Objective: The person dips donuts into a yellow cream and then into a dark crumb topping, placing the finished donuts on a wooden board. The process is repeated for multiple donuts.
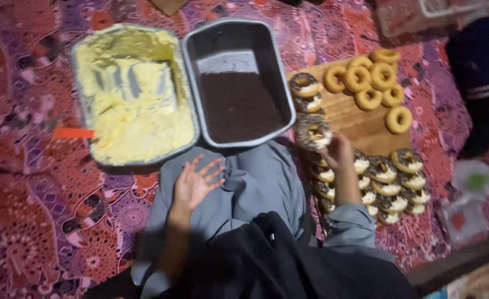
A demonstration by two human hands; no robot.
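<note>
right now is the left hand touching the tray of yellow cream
Apart. The head view shows the left hand lying open on the grey cloth over the lap, with a strip of cloth visible between its fingertips and the cream tray.

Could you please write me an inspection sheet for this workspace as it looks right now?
Surface: patterned red and purple cloth, with a wooden board on it.
Job's things: sprinkle-coated doughnut; tray of yellow cream; tray of dark sprinkles; plain doughnuts; finished doughnuts.
Clutter: orange handle at the cream tray's edge; plastic packets, blurred.
Grippers: right hand holds the coated doughnut; left hand open, resting on grey fabric.
Cables: nothing seen.
Surroundings: dark garment on the picture's right.
</note>
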